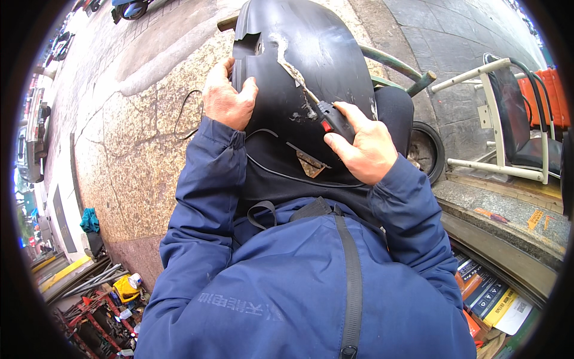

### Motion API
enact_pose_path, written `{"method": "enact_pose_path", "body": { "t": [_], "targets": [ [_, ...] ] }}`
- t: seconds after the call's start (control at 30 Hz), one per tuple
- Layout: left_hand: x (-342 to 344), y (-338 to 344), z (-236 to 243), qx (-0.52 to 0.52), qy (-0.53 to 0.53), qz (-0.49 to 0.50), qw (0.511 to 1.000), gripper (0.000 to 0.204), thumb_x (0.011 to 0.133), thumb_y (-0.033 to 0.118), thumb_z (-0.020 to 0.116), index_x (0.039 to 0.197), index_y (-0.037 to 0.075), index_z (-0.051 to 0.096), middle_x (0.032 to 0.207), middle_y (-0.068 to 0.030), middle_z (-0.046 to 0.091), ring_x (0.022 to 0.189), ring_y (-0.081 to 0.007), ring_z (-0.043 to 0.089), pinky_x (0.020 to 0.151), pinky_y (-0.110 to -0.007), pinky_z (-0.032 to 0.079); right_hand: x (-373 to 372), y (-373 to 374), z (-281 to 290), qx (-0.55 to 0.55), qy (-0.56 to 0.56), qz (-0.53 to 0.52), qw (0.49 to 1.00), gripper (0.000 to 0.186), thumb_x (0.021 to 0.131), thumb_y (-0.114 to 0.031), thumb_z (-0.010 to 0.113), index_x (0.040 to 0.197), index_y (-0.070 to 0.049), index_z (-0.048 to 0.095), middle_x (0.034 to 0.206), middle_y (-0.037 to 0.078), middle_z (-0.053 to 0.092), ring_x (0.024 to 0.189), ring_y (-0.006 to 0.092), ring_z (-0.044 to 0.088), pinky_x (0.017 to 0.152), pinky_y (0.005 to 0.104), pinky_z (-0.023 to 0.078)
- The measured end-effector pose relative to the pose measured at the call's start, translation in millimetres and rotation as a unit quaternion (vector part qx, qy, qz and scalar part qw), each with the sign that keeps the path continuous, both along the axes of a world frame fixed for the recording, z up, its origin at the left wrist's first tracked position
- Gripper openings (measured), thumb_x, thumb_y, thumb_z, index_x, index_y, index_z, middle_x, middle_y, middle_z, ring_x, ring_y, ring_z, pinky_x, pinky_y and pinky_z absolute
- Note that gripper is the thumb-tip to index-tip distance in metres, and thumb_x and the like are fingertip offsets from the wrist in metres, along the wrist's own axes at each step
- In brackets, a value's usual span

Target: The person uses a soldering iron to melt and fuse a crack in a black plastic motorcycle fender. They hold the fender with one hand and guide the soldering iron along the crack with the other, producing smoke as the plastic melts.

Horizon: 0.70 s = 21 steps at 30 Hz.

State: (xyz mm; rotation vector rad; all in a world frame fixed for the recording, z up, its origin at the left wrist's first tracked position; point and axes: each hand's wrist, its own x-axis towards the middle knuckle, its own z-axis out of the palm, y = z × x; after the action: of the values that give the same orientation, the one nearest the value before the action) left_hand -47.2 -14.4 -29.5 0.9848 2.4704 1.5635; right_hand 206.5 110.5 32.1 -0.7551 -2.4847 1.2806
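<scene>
— Blue jacket (287, 287) fills the bottom of my view, its zip running down the front. What do you see past it?

— A black plastic panel (311, 66) propped up on your lap, with a pale cracked seam running down its face.

— Right. My left hand (227, 99) is wrapped over the panel's left edge, fingers curled round it, holding it steady.

— And the other?

— My right hand (362, 146) is closed around a black tool with a red switch (332, 119), its metal tip resting on the seam.

— A thin black cord (281, 173) loops across the lower panel, beside a small brown triangular patch (311, 163).

— Yes. Off right stands a white-framed chair (508, 119); a small tyre (427, 149) leans just beside my right arm.
</scene>
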Motion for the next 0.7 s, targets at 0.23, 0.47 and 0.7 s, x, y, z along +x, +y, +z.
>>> {"method": "enact_pose_path", "body": {
  "t": [0.23, 0.47, 0.7],
  "targets": [
    [2, 0, 3, -0.007, 0.011, 0.006, 1.000, 0.059, 0.081, 0.013, 0.076, 0.133, -0.011, 0.059, 0.128, -0.0300, 0.065, 0.123, -0.0393, 0.064, 0.108, -0.044, 0.049, 1, 1, 6, -0.008, -0.036, -0.010, 0.999, 0.052, 0.089, -0.014, 0.076, 0.135, 0.000, 0.058, 0.101, 0.026, 0.073, 0.092, 0.0331, 0.075, 0.085, 0.0373, 0.056],
    [4, -1, 5, -0.018, 0.038, 0.013, 0.999, 0.058, 0.080, 0.014, 0.077, 0.130, -0.010, 0.061, 0.125, -0.0301, 0.067, 0.119, -0.0400, 0.065, 0.105, -0.045, 0.050, -8, 6, 7, 0.029, -0.051, 0.007, 0.998, 0.051, 0.088, -0.014, 0.076, 0.134, 0.000, 0.058, 0.098, 0.029, 0.072, 0.089, 0.0388, 0.075, 0.080, 0.0392, 0.057],
    [3, 0, 4, 0.007, 0.030, 0.002, 1.000, 0.056, 0.080, 0.013, 0.076, 0.129, -0.010, 0.062, 0.123, -0.0304, 0.068, 0.118, -0.0405, 0.066, 0.105, -0.045, 0.051, -10, 5, 10, 0.027, -0.062, 0.003, 0.998, 0.051, 0.088, -0.014, 0.076, 0.134, -0.002, 0.058, 0.097, 0.028, 0.072, 0.086, 0.0377, 0.075, 0.079, 0.0388, 0.057]
  ]
}}
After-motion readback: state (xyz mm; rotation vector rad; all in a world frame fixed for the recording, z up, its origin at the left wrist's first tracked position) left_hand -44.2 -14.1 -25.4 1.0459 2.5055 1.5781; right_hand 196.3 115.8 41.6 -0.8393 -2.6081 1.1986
